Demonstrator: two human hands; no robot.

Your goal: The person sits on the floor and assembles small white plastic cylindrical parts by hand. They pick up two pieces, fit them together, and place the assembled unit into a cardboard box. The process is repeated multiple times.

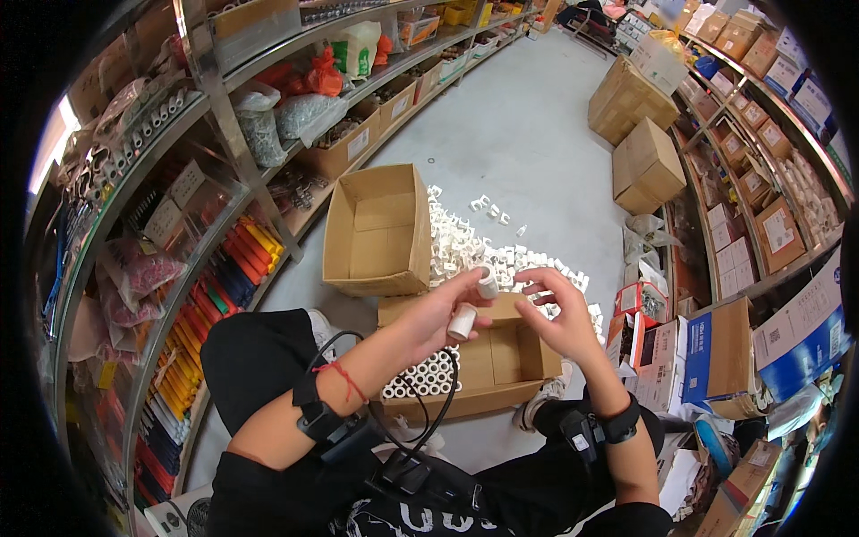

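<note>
My left hand (438,310) is closed around white plastic pipe fittings. One short tubular pipe fitting (462,322) sticks out low by the palm, and another pipe fitting (487,285) shows at the fingertips. Facing it, my right hand (565,315) is raised with thumb and fingers curved apart and nothing between them. Both hands hover over an open cardboard box (474,404) between my legs. In its left part, white pipe fittings (419,376) stand on end in tight rows. Beyond the box, a loose heap of white fittings (461,240) is spread over the floor.
A second open cardboard box (376,228) stands beyond, to the left. Shelving (215,107) with bags and tools runs along the left. Stacked cartons (649,166) and loaded shelves (743,179) line the right. Dark cables (438,407) hang in front of the near box.
</note>
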